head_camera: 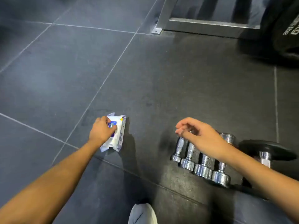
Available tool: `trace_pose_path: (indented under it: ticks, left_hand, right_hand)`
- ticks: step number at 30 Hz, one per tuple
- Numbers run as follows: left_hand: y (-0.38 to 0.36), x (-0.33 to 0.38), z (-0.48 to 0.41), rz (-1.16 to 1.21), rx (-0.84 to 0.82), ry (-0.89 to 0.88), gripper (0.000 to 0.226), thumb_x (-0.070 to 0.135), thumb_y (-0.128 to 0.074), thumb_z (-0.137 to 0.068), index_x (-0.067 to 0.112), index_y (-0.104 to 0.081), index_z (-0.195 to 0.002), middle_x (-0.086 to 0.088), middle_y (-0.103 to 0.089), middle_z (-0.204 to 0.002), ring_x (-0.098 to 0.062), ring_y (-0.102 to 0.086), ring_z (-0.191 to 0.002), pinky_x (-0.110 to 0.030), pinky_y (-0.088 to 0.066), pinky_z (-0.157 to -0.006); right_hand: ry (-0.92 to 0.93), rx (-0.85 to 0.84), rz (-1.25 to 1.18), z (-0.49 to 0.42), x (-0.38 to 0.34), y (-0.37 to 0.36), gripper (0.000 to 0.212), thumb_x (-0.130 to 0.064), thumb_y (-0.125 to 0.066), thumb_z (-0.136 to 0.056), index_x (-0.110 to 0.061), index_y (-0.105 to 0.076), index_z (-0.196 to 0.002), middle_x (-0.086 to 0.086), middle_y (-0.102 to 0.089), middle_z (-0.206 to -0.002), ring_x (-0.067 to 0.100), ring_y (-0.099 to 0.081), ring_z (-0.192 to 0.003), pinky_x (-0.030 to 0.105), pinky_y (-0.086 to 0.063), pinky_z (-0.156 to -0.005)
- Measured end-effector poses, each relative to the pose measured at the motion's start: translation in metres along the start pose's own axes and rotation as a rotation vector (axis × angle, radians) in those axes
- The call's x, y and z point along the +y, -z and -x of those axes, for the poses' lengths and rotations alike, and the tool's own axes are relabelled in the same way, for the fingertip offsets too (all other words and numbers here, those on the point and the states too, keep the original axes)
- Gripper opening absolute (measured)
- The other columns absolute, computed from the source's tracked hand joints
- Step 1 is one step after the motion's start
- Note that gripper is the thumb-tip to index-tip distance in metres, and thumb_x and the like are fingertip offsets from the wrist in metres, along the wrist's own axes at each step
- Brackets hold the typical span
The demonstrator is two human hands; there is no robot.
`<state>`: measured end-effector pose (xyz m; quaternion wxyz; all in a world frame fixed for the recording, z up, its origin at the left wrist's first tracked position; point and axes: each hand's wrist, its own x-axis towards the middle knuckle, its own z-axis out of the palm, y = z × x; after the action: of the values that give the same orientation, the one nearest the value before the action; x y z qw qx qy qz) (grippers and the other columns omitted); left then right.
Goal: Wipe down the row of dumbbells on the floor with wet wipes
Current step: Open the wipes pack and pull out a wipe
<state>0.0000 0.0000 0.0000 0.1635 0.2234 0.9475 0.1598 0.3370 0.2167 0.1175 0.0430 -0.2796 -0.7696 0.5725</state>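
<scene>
Left hand (101,130) grips wet wipes pack (119,136) lying on floor (161,78), fingers curled over its top | right hand (199,136) hangs above chrome dumbbells (202,169), fingers loosely curled, holding nothing | chrome dumbbells lie side by side in a row on floor, right of pack, well apart from it | black dumbbell (267,148) just beside row's right end | weight plate (284,29) and metal frame (210,23) at far top right

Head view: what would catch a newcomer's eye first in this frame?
The shiny chrome dumbbells lined up in a row on the dark rubber floor at lower right stand out first, with the right hand hovering loosely curled above them. Next comes the white and purple soft pack of wet wipes on the floor at centre left, gripped by the left hand.
</scene>
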Motion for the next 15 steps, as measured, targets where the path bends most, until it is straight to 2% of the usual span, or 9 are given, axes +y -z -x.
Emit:
trace_pose_path:
  ticks: [3,7,11,14,15]
  left_hand:
    - [-0.004,-0.015,0.005,-0.015,-0.021,0.087,0.053,0.039,-0.083,-0.076,0.014,-0.056,-0.113,-0.013,-0.054,-0.117,-0.032,-0.058,-0.11,-0.041,-0.048,-0.089]
    - [-0.011,-0.008,0.006,0.009,0.009,0.112,0.067,0.041,-0.086,-0.074,0.008,-0.053,-0.122,-0.015,-0.054,-0.121,-0.032,-0.054,-0.116,-0.041,-0.045,-0.093]
    - [-0.01,-0.008,0.003,-0.094,-0.004,0.056,0.07,0.05,-0.083,-0.07,0.005,-0.056,-0.117,-0.015,-0.059,-0.113,-0.033,-0.058,-0.106,-0.041,-0.05,-0.088]
    - [-0.015,0.001,0.007,-0.146,-0.044,-0.037,0.069,0.056,-0.08,-0.065,0.008,-0.06,-0.109,-0.01,-0.065,-0.104,-0.029,-0.059,-0.102,-0.039,-0.051,-0.085]
    - [-0.019,0.007,0.011,-0.147,-0.06,-0.068,0.07,0.058,-0.08,-0.061,0.009,-0.06,-0.108,-0.009,-0.066,-0.104,-0.028,-0.06,-0.1,-0.039,-0.052,-0.085]
  right_hand:
    - [0.002,-0.022,-0.051,-0.011,0.0,-0.023,0.013,-0.014,-0.065,-0.097,-0.025,-0.069,-0.103,-0.006,-0.075,-0.098,0.013,-0.068,-0.096,0.027,-0.05,-0.091]
    - [0.008,-0.047,-0.037,-0.022,0.005,-0.051,0.01,-0.016,-0.066,-0.096,-0.024,-0.069,-0.101,-0.003,-0.074,-0.097,0.014,-0.066,-0.087,0.018,-0.049,-0.08]
    - [-0.016,-0.088,0.012,-0.034,0.016,-0.069,0.008,-0.022,-0.066,-0.096,-0.029,-0.069,-0.099,-0.007,-0.073,-0.094,0.015,-0.065,-0.085,0.023,-0.05,-0.082]
    - [-0.035,-0.096,0.061,-0.042,0.024,-0.078,0.007,-0.022,-0.065,-0.096,-0.028,-0.068,-0.095,-0.007,-0.072,-0.09,0.002,-0.058,-0.073,0.016,-0.047,-0.075]
    - [-0.046,-0.097,0.081,-0.044,0.027,-0.081,0.006,-0.023,-0.065,-0.096,-0.029,-0.068,-0.094,-0.007,-0.072,-0.088,0.0,-0.056,-0.071,0.018,-0.047,-0.074]
